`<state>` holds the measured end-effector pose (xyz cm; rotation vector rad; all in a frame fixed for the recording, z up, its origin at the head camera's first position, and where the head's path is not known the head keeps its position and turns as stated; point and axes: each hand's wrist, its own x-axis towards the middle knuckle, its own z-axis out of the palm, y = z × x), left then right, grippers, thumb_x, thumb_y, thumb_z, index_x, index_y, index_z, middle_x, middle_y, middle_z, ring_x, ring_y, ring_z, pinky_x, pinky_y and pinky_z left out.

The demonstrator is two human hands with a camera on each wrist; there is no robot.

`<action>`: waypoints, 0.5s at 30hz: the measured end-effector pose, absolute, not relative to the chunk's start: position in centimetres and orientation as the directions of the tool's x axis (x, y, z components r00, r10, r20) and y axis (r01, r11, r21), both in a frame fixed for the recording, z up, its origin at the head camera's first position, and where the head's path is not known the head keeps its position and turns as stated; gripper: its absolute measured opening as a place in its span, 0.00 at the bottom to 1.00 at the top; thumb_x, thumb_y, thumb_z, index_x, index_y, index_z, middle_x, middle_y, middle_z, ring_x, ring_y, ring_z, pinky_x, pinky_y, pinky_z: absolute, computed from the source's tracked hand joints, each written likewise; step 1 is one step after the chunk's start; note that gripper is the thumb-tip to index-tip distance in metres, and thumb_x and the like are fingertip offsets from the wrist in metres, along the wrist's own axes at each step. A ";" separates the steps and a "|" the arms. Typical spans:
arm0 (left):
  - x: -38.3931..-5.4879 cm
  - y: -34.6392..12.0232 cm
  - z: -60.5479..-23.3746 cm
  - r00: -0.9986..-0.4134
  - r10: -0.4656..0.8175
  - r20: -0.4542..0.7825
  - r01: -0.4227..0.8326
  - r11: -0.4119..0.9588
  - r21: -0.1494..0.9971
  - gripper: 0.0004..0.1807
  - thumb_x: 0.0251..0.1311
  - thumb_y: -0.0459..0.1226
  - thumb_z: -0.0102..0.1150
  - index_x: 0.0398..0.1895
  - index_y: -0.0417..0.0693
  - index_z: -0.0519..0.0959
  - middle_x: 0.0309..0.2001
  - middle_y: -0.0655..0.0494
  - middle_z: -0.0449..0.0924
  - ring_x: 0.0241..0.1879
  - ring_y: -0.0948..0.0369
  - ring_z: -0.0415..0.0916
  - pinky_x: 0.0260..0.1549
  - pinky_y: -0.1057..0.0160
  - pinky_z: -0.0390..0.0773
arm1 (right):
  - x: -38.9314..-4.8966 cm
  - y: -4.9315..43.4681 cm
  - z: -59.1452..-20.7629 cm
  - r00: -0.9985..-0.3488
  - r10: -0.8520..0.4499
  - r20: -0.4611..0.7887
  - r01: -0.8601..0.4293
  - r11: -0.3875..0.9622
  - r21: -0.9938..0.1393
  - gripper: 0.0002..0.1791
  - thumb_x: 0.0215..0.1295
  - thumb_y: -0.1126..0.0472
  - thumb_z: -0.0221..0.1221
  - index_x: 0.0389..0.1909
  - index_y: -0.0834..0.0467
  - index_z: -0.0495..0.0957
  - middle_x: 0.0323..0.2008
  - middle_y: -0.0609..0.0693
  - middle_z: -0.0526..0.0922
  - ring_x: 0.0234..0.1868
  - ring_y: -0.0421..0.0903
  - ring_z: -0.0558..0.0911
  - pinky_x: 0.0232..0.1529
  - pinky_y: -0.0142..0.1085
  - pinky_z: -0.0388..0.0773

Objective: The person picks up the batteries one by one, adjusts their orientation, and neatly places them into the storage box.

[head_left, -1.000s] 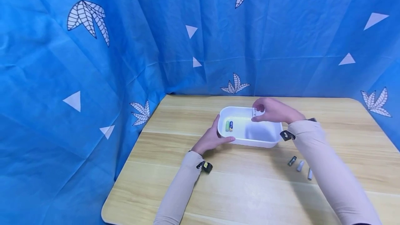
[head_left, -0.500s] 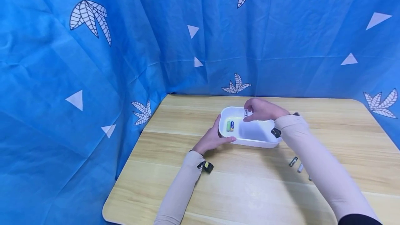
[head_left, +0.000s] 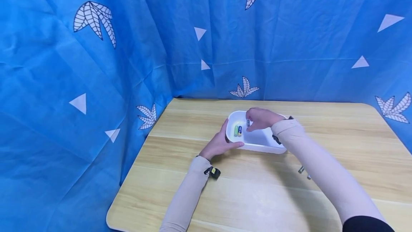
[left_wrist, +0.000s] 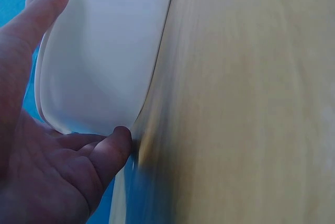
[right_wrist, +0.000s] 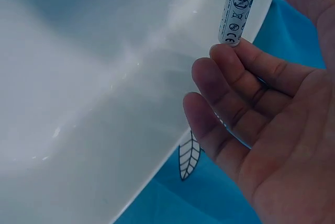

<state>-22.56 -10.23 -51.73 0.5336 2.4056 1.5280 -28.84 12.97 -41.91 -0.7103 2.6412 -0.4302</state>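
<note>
A white plastic tub (head_left: 263,148) stands near the back of the table. My left hand (head_left: 219,144) holds its left end, thumb along the near wall and fingers round the corner. Inside the tub, a green battery (head_left: 236,131) and a dark blue battery (head_left: 240,131) lie side by side at the left. Over the tub, just right of that pair, my right hand (head_left: 261,119) pinches a white battery (right_wrist: 237,12) by its ends between thumb and fingertip. The right wrist view shows the other fingers loosely bent beside it.
On the wooden table (head_left: 257,196), a dark battery (head_left: 301,169) and a light one (head_left: 309,177) lie right of the tub, partly behind the right sleeve (head_left: 322,167). A blue patterned curtain (head_left: 289,46) hangs behind and to the left.
My right hand has moved left and a little down with the white battery, towards the two in the tub. The left hand keeps its hold. The right sleeve now hides one table battery.
</note>
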 end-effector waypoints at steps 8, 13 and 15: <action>-22.3 -10.1 -51.6 -0.904 0.428 -0.003 0.181 0.389 0.903 0.67 0.50 0.59 0.78 0.85 0.70 0.38 0.71 0.54 0.73 0.67 0.58 0.76 0.70 0.46 0.71 | -29.4 11.9 -42.5 -0.798 -0.502 -0.334 -0.405 0.856 -0.320 0.29 0.61 0.49 0.73 0.58 0.60 0.82 0.49 0.53 0.86 0.45 0.48 0.81 0.56 0.47 0.83; -21.9 -9.9 -51.4 -0.898 0.440 0.005 0.187 0.371 0.910 0.66 0.52 0.57 0.78 0.85 0.67 0.39 0.72 0.51 0.72 0.68 0.55 0.75 0.70 0.44 0.72 | -29.3 11.6 -42.9 -0.785 -0.505 -0.359 -0.414 0.859 -0.301 0.28 0.60 0.50 0.73 0.57 0.61 0.81 0.47 0.52 0.87 0.43 0.47 0.81 0.54 0.45 0.84; -21.8 -9.9 -51.3 -0.898 0.439 0.009 0.190 0.371 0.909 0.66 0.52 0.57 0.78 0.85 0.66 0.40 0.72 0.50 0.72 0.68 0.54 0.75 0.70 0.44 0.72 | -29.2 11.5 -43.0 -0.779 -0.512 -0.363 -0.420 0.855 -0.305 0.27 0.60 0.51 0.74 0.56 0.61 0.81 0.47 0.53 0.86 0.42 0.47 0.81 0.52 0.44 0.83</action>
